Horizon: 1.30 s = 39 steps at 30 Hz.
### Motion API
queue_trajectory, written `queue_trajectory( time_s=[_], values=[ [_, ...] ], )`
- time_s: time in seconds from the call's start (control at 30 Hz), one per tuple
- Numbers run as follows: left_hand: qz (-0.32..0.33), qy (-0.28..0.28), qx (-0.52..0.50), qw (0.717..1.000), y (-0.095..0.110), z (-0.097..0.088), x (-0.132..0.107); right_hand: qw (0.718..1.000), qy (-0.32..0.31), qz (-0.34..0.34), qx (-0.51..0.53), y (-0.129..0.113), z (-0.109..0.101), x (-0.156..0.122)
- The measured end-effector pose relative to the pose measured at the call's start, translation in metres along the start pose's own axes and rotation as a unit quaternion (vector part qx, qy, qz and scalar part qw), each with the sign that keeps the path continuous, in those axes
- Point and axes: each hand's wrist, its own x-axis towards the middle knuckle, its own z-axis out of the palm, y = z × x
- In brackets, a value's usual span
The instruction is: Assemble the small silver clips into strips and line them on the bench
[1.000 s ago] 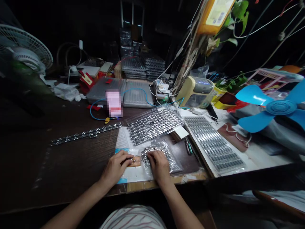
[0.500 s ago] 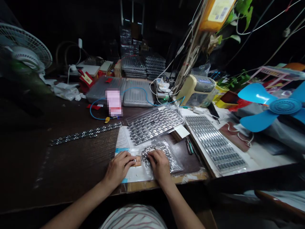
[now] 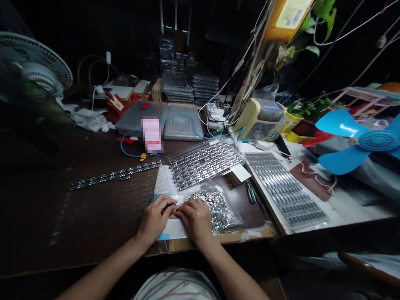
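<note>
My left hand (image 3: 154, 218) is closed at the left side of a small orange-brown block (image 3: 172, 216), its thumb and fingertips pinching it. My right hand (image 3: 196, 217) meets it from the right, fingertips pressed together over the block; whatever they hold is too small and covered to make out. White paper (image 3: 175, 229) with blue edges lies beneath. Just right of my right hand, an open clear plastic bag (image 3: 229, 212) spreads out with a heap of small shiny metal parts (image 3: 218, 204). Beyond my hands lies a clear tray (image 3: 204, 163) filled with rows of metal pieces.
Dark strips with metal pieces (image 3: 115, 175) lie on the table at left. On the right are another filled tray (image 3: 286, 187), green-handled pliers (image 3: 250, 192) and a blue fan (image 3: 375, 139). A phone-like blurred item (image 3: 152, 134) and stacked trays (image 3: 178, 87) stand behind.
My right hand has moved left from the heap of metal parts to the block, meeting my left hand. My left hand stays at the block. The view has shifted slightly.
</note>
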Motion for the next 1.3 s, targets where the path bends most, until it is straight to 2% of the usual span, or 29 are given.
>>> queue_trajectory(
  time_s=[0.1, 0.2, 0.33, 0.43, 0.57, 0.7, 0.93, 1.3],
  values=[
    [-0.004, 0.001, -0.008, 1.000, -0.001, 0.001, 0.000, 1.000, 0.001, -0.010, -0.024, -0.003, 0.005, 0.002],
    [-0.009, -0.001, -0.012, 1.000, -0.002, 0.002, -0.001, 0.999, -0.002, -0.018, -0.033, 0.000, 0.000, 0.002],
    [-0.015, -0.011, -0.010, 1.000, -0.001, 0.001, -0.001, 0.997, 0.012, 0.008, -0.073, 0.015, -0.015, -0.002],
    [-0.014, -0.021, -0.009, 1.000, 0.003, -0.001, 0.004, 0.996, 0.005, -0.008, -0.092, 0.029, -0.021, -0.005],
    [0.014, -0.036, -0.006, 0.999, 0.012, 0.000, 0.010, 0.998, 0.020, -0.004, -0.051, 0.041, -0.017, -0.008],
    [0.043, -0.060, 0.016, 0.997, 0.021, 0.006, 0.009, 0.998, 0.055, 0.023, -0.010, 0.041, -0.016, -0.009],
    [0.075, -0.056, 0.062, 0.994, 0.020, 0.015, 0.002, 0.995, 0.086, 0.040, -0.003, 0.040, -0.017, -0.010],
    [0.083, -0.072, 0.059, 0.992, 0.018, 0.017, 0.002, 0.996, 0.068, 0.030, 0.040, 0.044, -0.015, -0.011]
  ],
)
